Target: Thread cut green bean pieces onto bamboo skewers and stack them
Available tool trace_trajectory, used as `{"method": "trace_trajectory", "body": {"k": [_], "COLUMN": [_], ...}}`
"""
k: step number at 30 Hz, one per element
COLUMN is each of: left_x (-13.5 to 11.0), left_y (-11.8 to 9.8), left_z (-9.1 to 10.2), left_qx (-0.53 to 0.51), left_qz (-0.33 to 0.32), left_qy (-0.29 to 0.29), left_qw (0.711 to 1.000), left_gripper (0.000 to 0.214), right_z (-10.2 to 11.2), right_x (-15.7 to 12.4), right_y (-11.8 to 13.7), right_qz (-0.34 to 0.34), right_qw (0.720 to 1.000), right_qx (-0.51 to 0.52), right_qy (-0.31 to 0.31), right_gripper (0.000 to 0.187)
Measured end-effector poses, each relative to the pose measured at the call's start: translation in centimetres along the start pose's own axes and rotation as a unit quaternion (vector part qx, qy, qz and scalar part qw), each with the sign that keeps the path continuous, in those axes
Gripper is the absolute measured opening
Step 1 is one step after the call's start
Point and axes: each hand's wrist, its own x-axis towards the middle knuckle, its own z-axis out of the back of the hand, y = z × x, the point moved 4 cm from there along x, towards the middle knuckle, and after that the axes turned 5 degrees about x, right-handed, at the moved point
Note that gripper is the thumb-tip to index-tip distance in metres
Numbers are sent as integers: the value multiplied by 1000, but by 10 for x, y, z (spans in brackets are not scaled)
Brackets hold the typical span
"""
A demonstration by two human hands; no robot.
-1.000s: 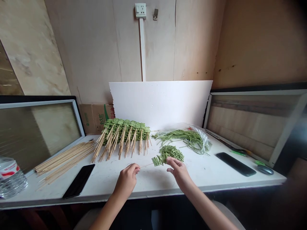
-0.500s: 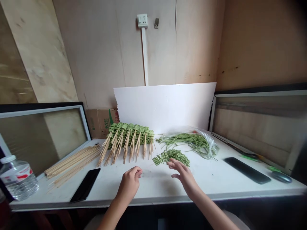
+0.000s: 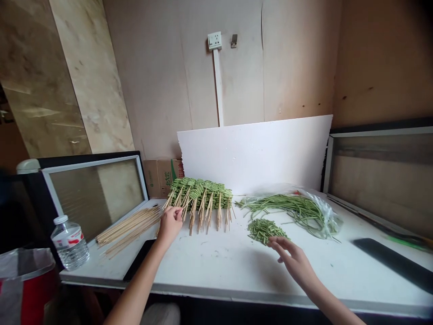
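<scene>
A white desk spans the lower half of the frame, its front edge running beneath both forearms, a pale board standing at its back and framed panels angled in at left and right. Open room lies between the hands at lower center. At center left, the left hand is at the stick ends of a stack of green skewers, its grip pinched on a loaded skewer slanting over the stack. At lower right, the right hand hangs with fingers extended and loosely parted, its grip relaxed around nothing visible, fingertips at the near edge of a heap of cut green pieces; whether they touch cannot be told. Spare sticks lie at left.
</scene>
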Motion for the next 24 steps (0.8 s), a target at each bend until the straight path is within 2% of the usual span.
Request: {"method": "trace_trajectory", "body": {"k": [5,10,15,20,24], "left_x": [50,92,129,151,154], "left_y": [21,34,39,35,39], "left_z": [-13,-35,-63,-89,-98], "left_qx": [41,89,138,163,163], "left_qz": [29,87,148,174,175], "left_qy": [14,40,73,97,99], "left_qw": [999,991,977,966,966], "left_gripper": [19,17,20,31,31], "right_z": [19,31,37,39,38], "right_x": [-16,-20,-22,-27,-28], "right_y": [-21,-49,-59,-50,-41], "right_qz": [64,81,96,87,90], "right_qw": [995,990,988,989,988], "right_qx": [-73,-106,-110,-107,-114], "right_qy": [-27,-54,-56,-47,-47], "right_gripper": [46,44,42,45,46]}}
